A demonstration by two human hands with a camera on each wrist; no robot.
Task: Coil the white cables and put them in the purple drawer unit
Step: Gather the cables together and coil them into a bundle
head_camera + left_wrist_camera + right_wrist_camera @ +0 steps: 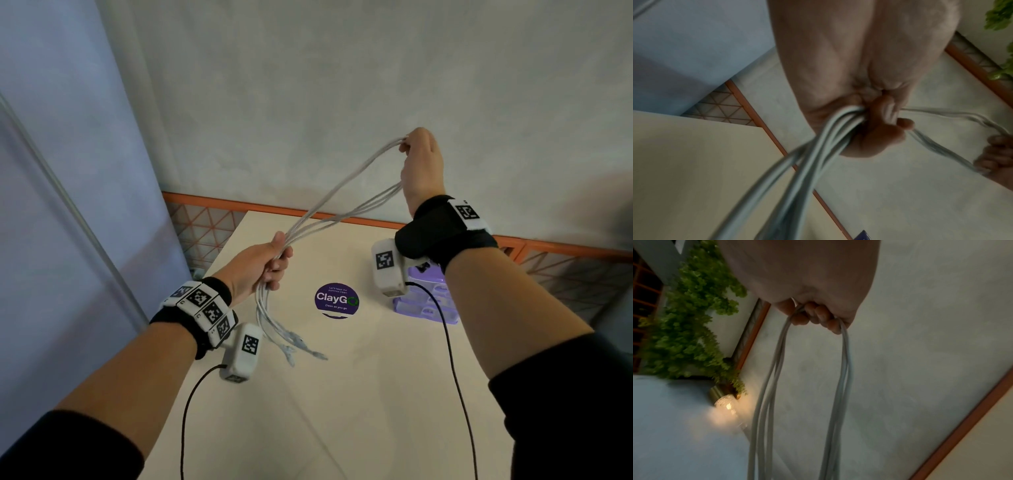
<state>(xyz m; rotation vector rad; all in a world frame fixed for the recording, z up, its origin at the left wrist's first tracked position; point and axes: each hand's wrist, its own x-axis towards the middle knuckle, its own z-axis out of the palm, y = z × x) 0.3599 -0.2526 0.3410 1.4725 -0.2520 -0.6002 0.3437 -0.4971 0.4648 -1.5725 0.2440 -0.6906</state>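
Several white cables (342,192) stretch as a long loop between my two hands above the table. My left hand (270,262) grips the bundle in a fist (875,123), and the cable ends with their plugs (301,346) hang below it down to the tabletop. My right hand (419,161) is raised high by the wall with its fingers (818,316) curled round the far bend of the loop (840,369). The purple drawer unit (428,301) stands on the table at the right, partly hidden behind my right wrist.
A round purple "ClayGo" sticker (336,300) lies on the cream table (342,394). An orange-framed mesh rail (565,253) runs along the table's back edge under the grey wall. Black wrist-camera leads (448,359) trail over the table. Green plants (690,324) hang nearby.
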